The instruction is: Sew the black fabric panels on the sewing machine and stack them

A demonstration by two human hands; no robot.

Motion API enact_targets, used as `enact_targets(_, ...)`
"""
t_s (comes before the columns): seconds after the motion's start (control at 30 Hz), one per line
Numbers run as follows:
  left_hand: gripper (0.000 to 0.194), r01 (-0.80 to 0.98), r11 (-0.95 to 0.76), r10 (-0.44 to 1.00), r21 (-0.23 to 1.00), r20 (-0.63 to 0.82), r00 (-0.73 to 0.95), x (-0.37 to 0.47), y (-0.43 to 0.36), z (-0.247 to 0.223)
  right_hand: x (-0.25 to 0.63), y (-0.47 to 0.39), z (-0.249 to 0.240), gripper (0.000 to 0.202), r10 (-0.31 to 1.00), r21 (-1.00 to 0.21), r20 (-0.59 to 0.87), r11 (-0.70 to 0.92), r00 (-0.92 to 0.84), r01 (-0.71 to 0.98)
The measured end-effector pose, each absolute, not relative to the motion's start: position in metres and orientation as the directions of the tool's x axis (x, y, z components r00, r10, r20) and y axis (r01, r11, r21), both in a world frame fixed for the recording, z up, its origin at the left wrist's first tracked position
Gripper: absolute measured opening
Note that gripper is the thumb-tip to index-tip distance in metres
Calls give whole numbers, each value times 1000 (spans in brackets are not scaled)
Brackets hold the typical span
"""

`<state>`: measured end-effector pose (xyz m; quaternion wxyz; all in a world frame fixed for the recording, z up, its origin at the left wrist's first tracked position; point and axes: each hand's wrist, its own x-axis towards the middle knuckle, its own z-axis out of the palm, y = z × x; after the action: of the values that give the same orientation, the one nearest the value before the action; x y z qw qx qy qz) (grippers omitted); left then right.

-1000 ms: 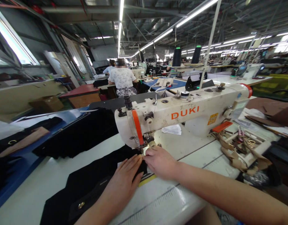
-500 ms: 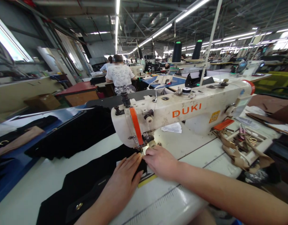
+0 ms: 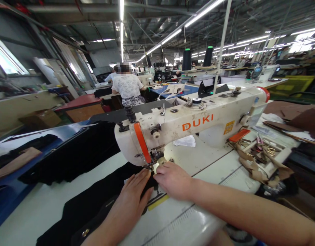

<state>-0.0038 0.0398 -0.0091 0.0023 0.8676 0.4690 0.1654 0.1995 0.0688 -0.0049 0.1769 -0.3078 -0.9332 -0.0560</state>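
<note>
A white sewing machine (image 3: 198,119) marked DUKI stands on a pale table. Black fabric (image 3: 83,201) with a gold-coloured eyelet lies on the table and reaches under the needle area. My left hand (image 3: 135,194) rests flat on this fabric, fingers stretched toward the presser foot. Just right of the needle, my right hand (image 3: 173,179) has its fingers bent together at the fabric's edge; what its fingertips pinch is hidden. The two hands' fingertips are close to each other. A yellow strip (image 3: 158,202) lies on the table between the hands.
More black fabric (image 3: 78,153) lies left of the machine. A white tray (image 3: 280,159) with rings, tools and brown strips sits at the right. Behind the machine are thread cones (image 3: 187,59) and a thread stand pole. A person (image 3: 128,85) in a patterned white top sits farther back.
The whole view has shifted slightly, so the machine and table appear farther left. The black fabric seems little changed, and both hands remain beside the needle.
</note>
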Motion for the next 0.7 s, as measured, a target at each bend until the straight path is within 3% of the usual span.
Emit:
enact_targets(0.23,43,811,-564,809,157,301,505,-8,47,-13,200,68,-7,14,549,-18,403,805,-732,593)
enact_targets(0.4,47,836,-544,823,77,247,512,-22,21,-8,203,60,-2,17,525,-76,461,827,-716,557)
enact_targets(0.5,58,850,-526,817,-28,263,514,-32,-9,5,205,55,-1,16,501,-108,493,847,-712,521)
enact_targets(0.63,88,912,-388,836,-135,366,410,-66,-54,1,205,53,-2,17,473,-134,514,868,-716,478)
enact_targets(0.7,82,924,-357,862,-141,331,383,-100,-72,-16,205,52,-3,17,464,-138,518,874,-718,466)
